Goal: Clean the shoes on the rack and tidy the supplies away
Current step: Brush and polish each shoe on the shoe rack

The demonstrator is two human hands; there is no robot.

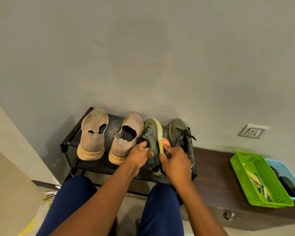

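A black shoe rack (70,142) stands against the wall with two beige slip-on shoes (94,133) (126,137) on its left half. Two dark green lace-up sneakers sit on its right half. My left hand (140,155) grips the collar of the left green sneaker (152,132), which is tipped on its side. My right hand (175,165) holds a yellow shoe brush (163,144) with a red Kiwi label against that sneaker's side. The other green sneaker (179,133) stands upright just right of the brush.
A dark brown low cabinet (215,176) runs to the right of the rack. On it stand a green plastic basket (242,176) with pens and papers, and a blue basket (279,166) behind it with dark items. A wall socket (251,132) is above. My knees in blue trousers are below the rack.
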